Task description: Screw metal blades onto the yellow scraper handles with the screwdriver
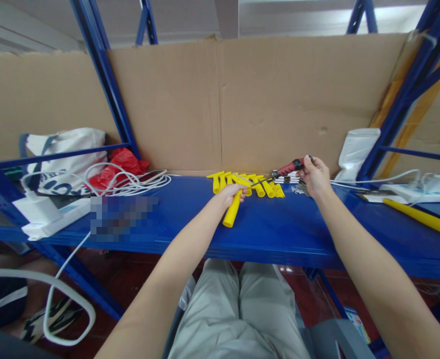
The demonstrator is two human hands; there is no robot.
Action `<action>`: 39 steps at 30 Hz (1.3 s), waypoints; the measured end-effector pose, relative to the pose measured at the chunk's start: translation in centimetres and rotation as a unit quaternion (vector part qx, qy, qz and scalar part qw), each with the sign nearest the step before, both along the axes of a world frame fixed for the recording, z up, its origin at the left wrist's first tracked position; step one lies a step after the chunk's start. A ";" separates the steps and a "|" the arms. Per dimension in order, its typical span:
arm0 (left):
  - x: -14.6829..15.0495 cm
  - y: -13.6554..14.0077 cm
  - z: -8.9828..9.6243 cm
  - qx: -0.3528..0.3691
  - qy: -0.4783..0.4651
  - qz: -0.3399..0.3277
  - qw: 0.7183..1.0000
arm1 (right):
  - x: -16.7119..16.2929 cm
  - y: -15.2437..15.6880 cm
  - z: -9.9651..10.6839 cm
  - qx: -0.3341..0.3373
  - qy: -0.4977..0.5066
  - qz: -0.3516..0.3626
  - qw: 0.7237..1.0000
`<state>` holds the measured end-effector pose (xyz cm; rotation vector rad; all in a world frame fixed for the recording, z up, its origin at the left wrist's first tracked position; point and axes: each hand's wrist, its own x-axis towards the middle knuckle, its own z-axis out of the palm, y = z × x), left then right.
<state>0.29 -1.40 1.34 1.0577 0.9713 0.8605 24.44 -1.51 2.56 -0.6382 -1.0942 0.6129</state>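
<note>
Left grip [233, 193] wraps a yellow tube [231, 214], its long axis running towards seven o'clock; right grip [315, 175] pinches a screwdriver [288, 169] (red-handled), pointing towards eight o'clock.

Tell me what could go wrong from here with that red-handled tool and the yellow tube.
The red-handled tool, held in the right hand, points at the left hand gripping the yellow tube; a slip might jab its fingers.
Small loose pieces lie near the right hand, which might scatter them.
</note>
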 end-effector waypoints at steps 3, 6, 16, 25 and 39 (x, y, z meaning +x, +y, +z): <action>0.0 0.0 0.0 0.010 -0.004 0.003 1.000 | -0.1 -0.1 0.0 -0.003 0.005 -0.002 1.000; 0.0 0.0 0.0 0.013 -0.002 0.004 1.000 | -0.3 -0.1 0.0 -0.001 0.011 0.004 1.000; 0.0 0.2 -0.2 0.010 -0.015 0.005 1.000 | -0.3 0.0 0.1 0.012 0.043 0.003 0.999; 0.0 0.0 -0.1 0.014 -0.002 0.001 1.000 | -0.4 0.0 0.1 0.008 0.034 -0.006 0.999; -0.1 0.1 -0.1 0.016 0.019 0.021 0.999 | -1.1 -1.4 0.7 0.035 -0.097 -0.042 0.994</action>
